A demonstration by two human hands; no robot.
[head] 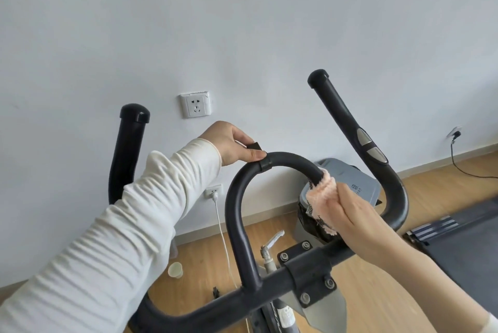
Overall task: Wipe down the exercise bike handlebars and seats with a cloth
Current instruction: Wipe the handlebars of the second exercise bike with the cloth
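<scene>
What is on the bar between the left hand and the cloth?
Head view: bare black bar up to the cloth, plus a small band the left hand pinches.

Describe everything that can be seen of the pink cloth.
The cloth is pale pink and fluffy, like fleece or microfibre, with dark speckled patches along its edges. It is bunched up, not spread flat. The right hand grips it and presses it onto the right side of the black handlebar loop. A ragged end shows below the hand.
</scene>
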